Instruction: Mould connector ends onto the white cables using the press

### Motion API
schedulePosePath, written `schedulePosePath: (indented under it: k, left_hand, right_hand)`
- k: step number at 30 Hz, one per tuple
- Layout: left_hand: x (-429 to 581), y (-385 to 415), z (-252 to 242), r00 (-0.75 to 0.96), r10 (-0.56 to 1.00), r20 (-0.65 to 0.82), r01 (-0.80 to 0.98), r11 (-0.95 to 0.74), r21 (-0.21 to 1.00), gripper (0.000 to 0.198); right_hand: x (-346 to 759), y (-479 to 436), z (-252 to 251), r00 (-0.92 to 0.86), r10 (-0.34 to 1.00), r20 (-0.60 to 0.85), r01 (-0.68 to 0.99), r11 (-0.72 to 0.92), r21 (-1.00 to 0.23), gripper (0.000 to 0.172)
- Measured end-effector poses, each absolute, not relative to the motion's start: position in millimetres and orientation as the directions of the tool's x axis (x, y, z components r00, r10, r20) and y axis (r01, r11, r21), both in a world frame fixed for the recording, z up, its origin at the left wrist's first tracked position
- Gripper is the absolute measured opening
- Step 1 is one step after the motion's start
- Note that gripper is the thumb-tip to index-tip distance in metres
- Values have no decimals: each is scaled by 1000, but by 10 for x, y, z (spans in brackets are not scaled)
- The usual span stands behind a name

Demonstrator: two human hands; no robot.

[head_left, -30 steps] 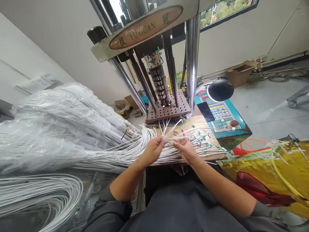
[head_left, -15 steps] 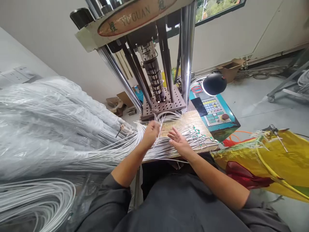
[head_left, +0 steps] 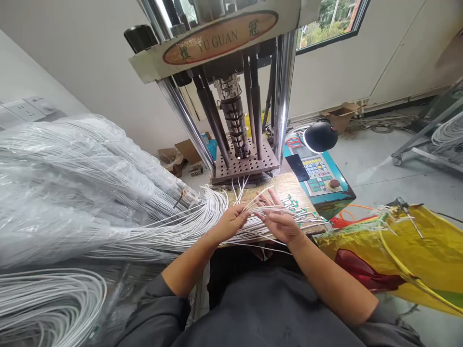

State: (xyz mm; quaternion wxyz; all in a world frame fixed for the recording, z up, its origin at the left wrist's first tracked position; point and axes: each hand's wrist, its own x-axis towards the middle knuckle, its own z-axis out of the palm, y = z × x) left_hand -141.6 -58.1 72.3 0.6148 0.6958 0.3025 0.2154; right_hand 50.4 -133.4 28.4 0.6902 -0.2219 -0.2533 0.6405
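Observation:
My left hand [head_left: 231,221] is closed around a few white cables [head_left: 257,196], whose free ends stick out toward the upper right. Close beside it, my right hand [head_left: 281,222] is palm up with its fingers spread, touching or nearly touching the cables. Under both hands a thick bundle of white cables [head_left: 195,219] lies across the wooden worktop [head_left: 285,185]. Small green-tagged ends [head_left: 294,203] show at the bundle's right. Beyond the hands, several white cables [head_left: 238,189] come out from under the perforated plate [head_left: 253,161] of the press.
The press [head_left: 220,43] stands straight ahead. On its right are a control panel [head_left: 320,174], a phone-like black slab [head_left: 297,166] and a black lamp [head_left: 321,136]. Plastic-wrapped cables [head_left: 65,178] fill the left, with a coil [head_left: 72,289] below. A yellow bag [head_left: 430,246] is at right.
My left hand has come down and now holds cable ends out in front of my right hand. My right palm has turned upward. The view has shifted slightly.

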Motion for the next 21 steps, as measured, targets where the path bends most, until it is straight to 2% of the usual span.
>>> schedulePosePath:
  k: [3,7,13,18,21]
  left_hand:
    - [-1410,-652,676,711,697,-96,167,-34,985,45]
    - [-1395,-703,670,749,645,-151,244,-57,968,46]
    - [-1288,-683,664,755,622,-208,286,-26,958,46]
    - [-1052,-653,685,820,525,-229,280,-18,960,50]
    - [-926,-634,704,787,569,-238,265,36,964,51]
  right_hand:
    - [665,-1373,513,65,992,112,-832,116,-542,72]
    - [837,-1360,729,162,984,79,-862,180,-473,54]
    - [924,-1372,833,211,977,-17,-848,175,-500,31]
    - [991,-1399,796,230,972,44,-796,214,-566,32]
    - [1050,-1422,732,252,966,63,-734,233,-637,36]
